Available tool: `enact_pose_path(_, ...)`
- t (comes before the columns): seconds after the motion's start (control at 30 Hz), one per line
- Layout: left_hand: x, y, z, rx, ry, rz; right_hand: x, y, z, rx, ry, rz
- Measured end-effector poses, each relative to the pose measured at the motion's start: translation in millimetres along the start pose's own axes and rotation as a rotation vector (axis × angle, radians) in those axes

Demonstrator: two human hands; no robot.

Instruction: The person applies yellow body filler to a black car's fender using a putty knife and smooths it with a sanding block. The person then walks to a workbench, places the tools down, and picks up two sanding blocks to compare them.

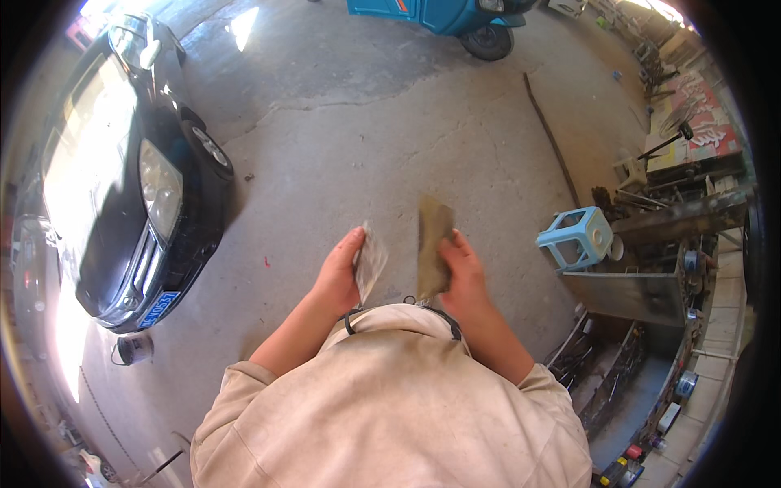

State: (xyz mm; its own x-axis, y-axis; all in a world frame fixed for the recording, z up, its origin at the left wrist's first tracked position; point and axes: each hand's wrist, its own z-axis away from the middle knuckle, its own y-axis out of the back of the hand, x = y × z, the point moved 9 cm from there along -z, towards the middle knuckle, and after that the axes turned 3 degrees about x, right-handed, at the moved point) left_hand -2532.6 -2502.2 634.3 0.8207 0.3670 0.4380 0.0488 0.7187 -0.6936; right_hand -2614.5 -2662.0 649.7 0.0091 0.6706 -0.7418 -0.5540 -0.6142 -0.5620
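Observation:
In front of my waist, my left hand (338, 272) is closed around one edge of a thin, greyish, shiny flat piece (372, 264), held upright; I cannot tell whether it is plastic or metal. A short gap to the right, my right hand (465, 272) grips an olive-brown, flat rectangular piece (432, 248) by its right side. The brown piece is slightly blurred, and its material is unclear. The two pieces are apart from each other, both above the concrete floor (325, 171).
A black car (163, 211) stands at the left, with a small dark bucket (133, 350) by its front. On the right are a light blue plastic stool (579, 236), an open metal tool cabinet (622, 297) and a long rod (551, 138). A teal vehicle (439, 15) is at the far end.

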Motion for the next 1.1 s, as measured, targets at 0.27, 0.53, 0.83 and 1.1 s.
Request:
enact_pose_path(0.27,-24,-15,-9,-0.124,-0.102,-0.277,-2,-43,11,-0.118,0.211,0.439)
enact_pose_path(0.53,-9,-60,29,-0.526,-0.131,-0.156,-1,-33,2,-0.042,0.148,0.378)
enact_pose_path(0.83,-4,-73,42,-0.808,-0.240,-0.345,-36,-40,15,0.036,0.423,0.731)
enact_pose_path(1.1,-2,-64,40,-0.774,-0.284,-0.405,-47,-55,24,-0.044,0.529,0.867)
